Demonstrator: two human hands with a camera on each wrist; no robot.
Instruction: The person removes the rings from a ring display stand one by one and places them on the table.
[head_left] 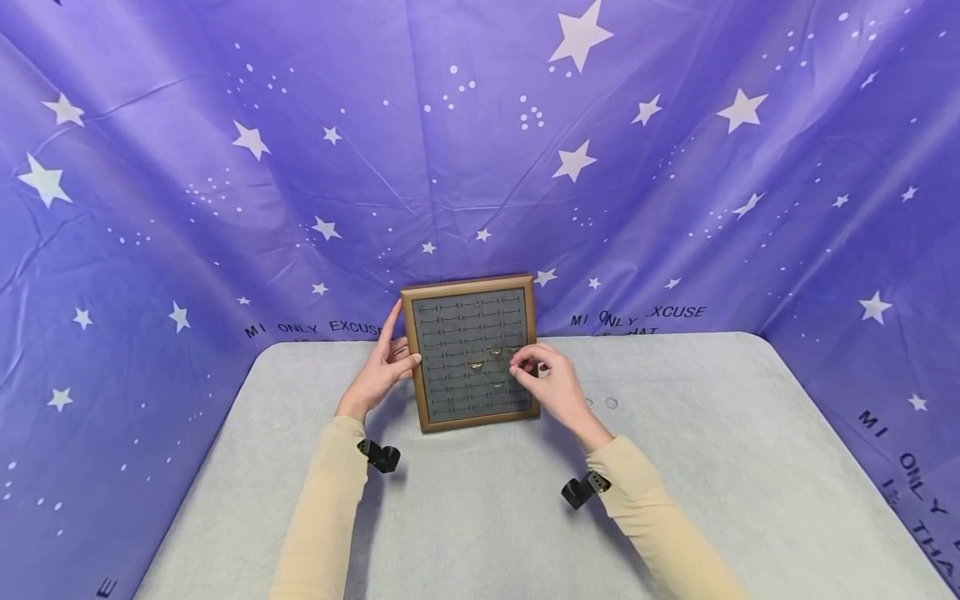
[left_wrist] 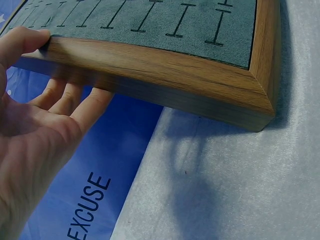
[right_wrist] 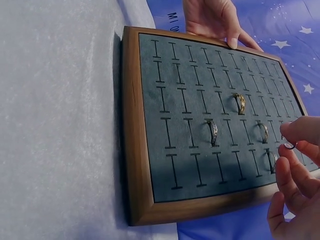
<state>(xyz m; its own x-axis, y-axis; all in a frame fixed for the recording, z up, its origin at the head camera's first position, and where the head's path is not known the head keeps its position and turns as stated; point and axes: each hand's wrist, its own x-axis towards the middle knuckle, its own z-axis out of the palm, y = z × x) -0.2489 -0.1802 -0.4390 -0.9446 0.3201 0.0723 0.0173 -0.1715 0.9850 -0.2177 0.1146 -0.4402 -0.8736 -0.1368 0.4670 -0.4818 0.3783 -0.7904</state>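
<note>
A wood-framed ring display board (head_left: 416,383) with dark green slotted padding stands tilted up on the table. My left hand (head_left: 377,375) grips its left side, thumb on the frame's front and fingers behind. In front of the board's right part, my right hand (head_left: 557,387) pinches a small ring (right_wrist: 289,145) between thumb and fingertips. A gold ring (right_wrist: 240,104), a patterned silver ring (right_wrist: 213,133) and a thinner ring (right_wrist: 263,132) sit in slots. Close beside the right fingers, another ring (right_wrist: 271,161) is slotted near the frame's edge.
Right of the board, loose rings (head_left: 611,402) lie on the grey-covered table (head_left: 712,467), partly hidden by the right hand. Behind the table hangs a purple star-printed cloth (head_left: 480,167). Each sleeved wrist wears a small black camera (head_left: 380,456).
</note>
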